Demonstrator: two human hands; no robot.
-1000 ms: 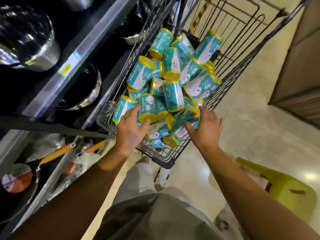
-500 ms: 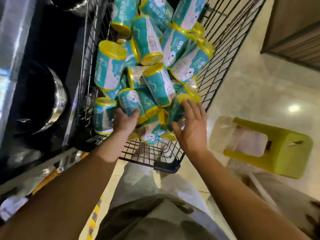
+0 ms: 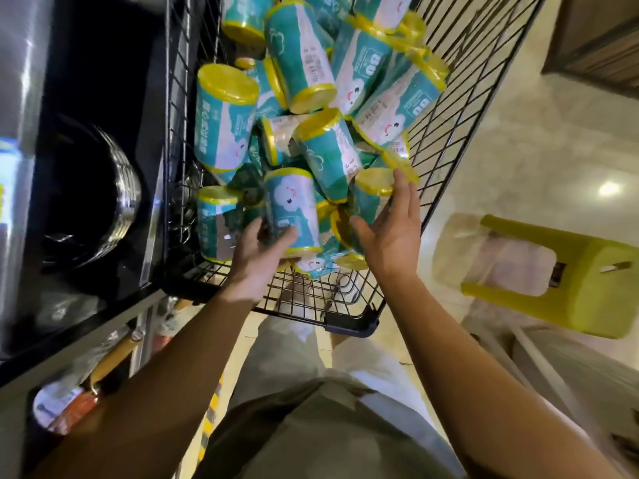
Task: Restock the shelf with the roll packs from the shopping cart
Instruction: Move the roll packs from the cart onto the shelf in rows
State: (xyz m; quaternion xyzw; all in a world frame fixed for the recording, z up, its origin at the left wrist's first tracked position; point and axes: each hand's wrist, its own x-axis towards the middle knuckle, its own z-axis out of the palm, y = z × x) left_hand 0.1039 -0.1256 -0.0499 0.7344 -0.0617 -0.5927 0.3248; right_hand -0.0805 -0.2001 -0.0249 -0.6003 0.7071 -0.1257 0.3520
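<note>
packs (image 3: 311, 108) lie heaped every which way in the cart (image 3: 460, 108), teal wrappers with yellow ends, some leaning on others, the pile filling the wire basket from near end to far. the head view is the only one. left hand (image 3: 259, 254) has fingers and thumb curled round the lower end of one pack (image 3: 292, 209) standing near upright at the near side of the pile. right hand (image 3: 392, 233) is spread open, palm toward the pile, fingertips touching the yellow end of a second pack (image 3: 375, 188) beside the right wire wall; it grips nothing yet.

risks, as i judge them: the gripped pack props its neighbours, so pulling it out could let the leaning ones slide or roll toward the near end. the film wrap looks slick, and a one-handed hold low on the pack could slip. the open right hand only rests on its pack, so a lift from there would likely fumble.

hard to make out: the shelf (image 3: 86, 167) at left is dark and blurred, showing only shiny steel pots (image 3: 117, 198); no slot for packs is visible. the pile's bottom layer is hidden. far packs are cut off by the frame. a green stool (image 3: 570, 288) stands on the floor at right.
</note>
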